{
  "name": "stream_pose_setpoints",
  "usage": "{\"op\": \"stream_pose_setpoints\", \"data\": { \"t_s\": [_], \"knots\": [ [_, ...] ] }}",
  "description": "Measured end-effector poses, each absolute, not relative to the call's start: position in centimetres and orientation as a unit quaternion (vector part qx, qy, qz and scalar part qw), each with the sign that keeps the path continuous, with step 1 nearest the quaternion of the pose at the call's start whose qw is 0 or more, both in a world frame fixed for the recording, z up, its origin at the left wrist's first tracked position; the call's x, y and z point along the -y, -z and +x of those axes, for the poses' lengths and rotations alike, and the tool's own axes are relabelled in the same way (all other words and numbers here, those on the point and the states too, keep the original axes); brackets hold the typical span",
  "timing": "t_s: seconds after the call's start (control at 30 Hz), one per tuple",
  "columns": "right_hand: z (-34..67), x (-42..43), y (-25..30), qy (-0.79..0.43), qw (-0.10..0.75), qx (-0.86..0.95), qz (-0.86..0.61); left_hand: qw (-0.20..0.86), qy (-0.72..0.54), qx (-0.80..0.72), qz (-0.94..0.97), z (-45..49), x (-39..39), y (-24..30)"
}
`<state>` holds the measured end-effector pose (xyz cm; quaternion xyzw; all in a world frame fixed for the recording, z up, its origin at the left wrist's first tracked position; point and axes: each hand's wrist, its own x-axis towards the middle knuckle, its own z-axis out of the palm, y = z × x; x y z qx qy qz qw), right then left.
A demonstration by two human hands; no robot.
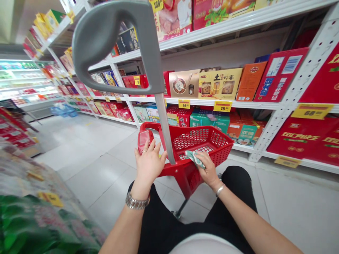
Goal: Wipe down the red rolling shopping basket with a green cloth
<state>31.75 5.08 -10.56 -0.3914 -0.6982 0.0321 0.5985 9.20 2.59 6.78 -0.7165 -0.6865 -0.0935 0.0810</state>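
While your left hand [150, 158] rests with fingers spread at red basket's [221, 153] nine o'clock end, right hand [208, 168] grips green-and-white cloth [195, 158] against six o'clock side. Basket stands at twelve, before shelf [202, 103]. Wiping seems underway; next stroke likely needs steady bracing.

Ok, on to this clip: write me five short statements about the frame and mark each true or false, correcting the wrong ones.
1. The right grip holds a green-and-white cloth at the red basket. True.
2. Both wrists are bare. False; a metal watch is on the left wrist and a silver bracelet on the right.
3. The gray handle sits lower than the basket. False; the handle is above it, on a metal pole.
4. A yellow price tag on the shelf edge reads 78. True.
5. The left grip is a closed fist. False; the left grip is open, fingers spread.
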Motion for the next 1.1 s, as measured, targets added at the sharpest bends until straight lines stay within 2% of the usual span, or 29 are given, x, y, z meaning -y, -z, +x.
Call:
{"op": "stream_pose_setpoints", "data": {
  "t_s": [0.13, 0.27, 0.57, 0.7, 0.93, 1.1],
  "knots": [
    [35.6, -7.4, 12.2, 0.008, 0.579, 0.675, -0.457, 0.079, 0.093, 0.69, -0.713, 9.2, -2.8, -6.9],
    [35.0, -7.1, 11.2, -0.006, 0.591, 0.653, -0.474, 0.079, 0.099, 0.692, -0.711, 9.4, -3.0, -6.8],
    [26.6, -2.7, 6.2, -0.115, 0.578, 0.721, -0.365, 0.084, 0.113, 0.686, -0.714, 8.7, -3.2, -6.7],
    [28.0, -3.9, 7.1, -0.104, 0.562, 0.734, -0.367, 0.076, 0.108, 0.689, -0.713, 8.1, -3.2, -6.7],
    [33.0, -6.4, 10.5, -0.056, 0.568, 0.673, -0.47, 0.085, 0.104, 0.692, -0.71, 8.6, -2.9, -6.7],
    [34.3, -7.0, 9.7, -0.07, 0.558, 0.648, -0.513, 0.098, 0.111, 0.692, -0.707, 9.3, -2.4, -6.6]
  ]
}}
